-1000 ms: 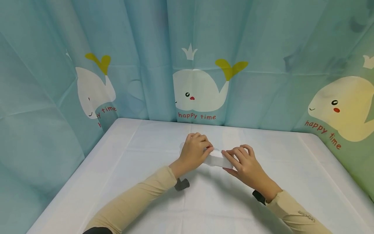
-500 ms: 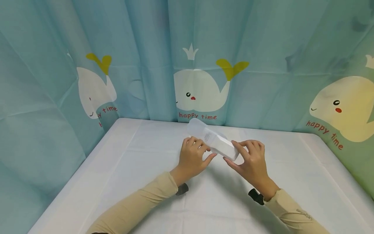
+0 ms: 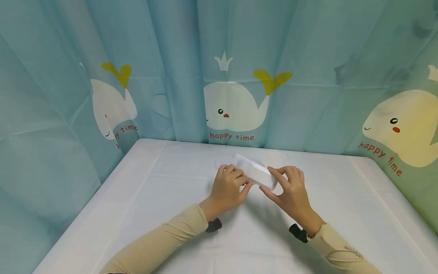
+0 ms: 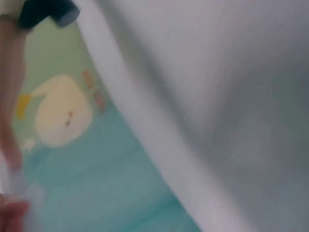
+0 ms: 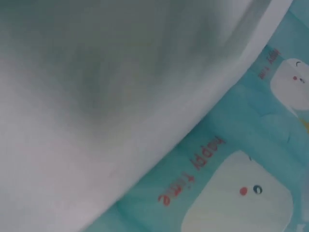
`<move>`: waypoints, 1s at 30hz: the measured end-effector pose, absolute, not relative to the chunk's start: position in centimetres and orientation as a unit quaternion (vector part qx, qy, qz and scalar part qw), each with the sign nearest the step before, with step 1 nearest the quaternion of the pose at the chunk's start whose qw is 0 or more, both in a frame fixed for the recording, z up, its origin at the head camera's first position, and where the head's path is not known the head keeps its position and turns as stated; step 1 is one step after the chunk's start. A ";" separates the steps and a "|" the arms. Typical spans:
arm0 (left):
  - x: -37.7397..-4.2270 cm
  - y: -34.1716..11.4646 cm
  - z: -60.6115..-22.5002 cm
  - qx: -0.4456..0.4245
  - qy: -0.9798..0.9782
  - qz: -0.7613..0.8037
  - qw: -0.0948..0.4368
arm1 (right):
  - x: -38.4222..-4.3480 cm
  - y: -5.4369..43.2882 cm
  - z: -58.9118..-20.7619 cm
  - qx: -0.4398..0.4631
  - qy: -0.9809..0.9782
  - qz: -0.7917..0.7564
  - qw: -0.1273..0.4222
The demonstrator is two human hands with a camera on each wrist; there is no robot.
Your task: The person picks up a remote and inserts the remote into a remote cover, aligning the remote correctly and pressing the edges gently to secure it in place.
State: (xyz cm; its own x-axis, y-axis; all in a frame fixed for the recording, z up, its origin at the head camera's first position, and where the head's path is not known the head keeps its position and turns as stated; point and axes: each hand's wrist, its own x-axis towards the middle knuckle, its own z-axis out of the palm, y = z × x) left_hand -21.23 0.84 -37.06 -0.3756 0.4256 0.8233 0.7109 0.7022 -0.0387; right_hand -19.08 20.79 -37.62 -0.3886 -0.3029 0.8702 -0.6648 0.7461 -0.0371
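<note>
A small white box-like pack (image 3: pixel 261 176), long and blocky, is held tilted above the table, its right end lower. My right hand (image 3: pixel 295 192) pinches that end between thumb and fingers. Curled fingers of my left hand (image 3: pixel 228 187) hold the other end, the thumb along its lower edge. Part of that end is hidden behind them. A faint translucent film (image 3: pixel 254 160) shows just behind the pack; its full shape is unclear. The left wrist view is blurred, with a fingertip (image 4: pixel 13 209) beside something pale. Neither hand nor pack is recognisable in the right wrist view.
Beneath both hands lies a white-covered table (image 3: pixel 178 160). A blue curtain (image 3: pixel 181 76) printed with whales hangs along its far and side edges. Dark wrist devices sit under the left wrist (image 3: pixel 214 225) and right wrist (image 3: pixel 298 233).
The pack has tilted from nearly level to sloping down rightward. A translucent printed flap stood up at its left end half a second ago and is now lower. Both hands shifted slightly.
</note>
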 end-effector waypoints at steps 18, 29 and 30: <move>-22.9 1.0 -34.6 -0.398 -0.826 -0.241 0.318 | -19.7 21.3 -37.7 0.438 -0.727 0.052 0.527; -21.8 0.3 -36.6 -0.318 -0.820 -0.201 0.432 | -19.7 21.4 -37.3 0.320 -0.776 0.138 0.526; -21.6 0.3 -36.9 -0.320 -0.821 -0.191 0.432 | -19.7 21.4 -37.2 0.315 -0.776 0.145 0.528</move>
State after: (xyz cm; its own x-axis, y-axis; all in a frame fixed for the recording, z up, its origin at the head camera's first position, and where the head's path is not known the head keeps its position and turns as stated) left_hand -21.64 0.25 -36.89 -0.4213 0.3606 0.8321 0.6905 0.7224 0.0365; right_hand -19.68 21.36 -37.19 -0.2448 -0.3357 0.9096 -0.6408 0.7600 0.1081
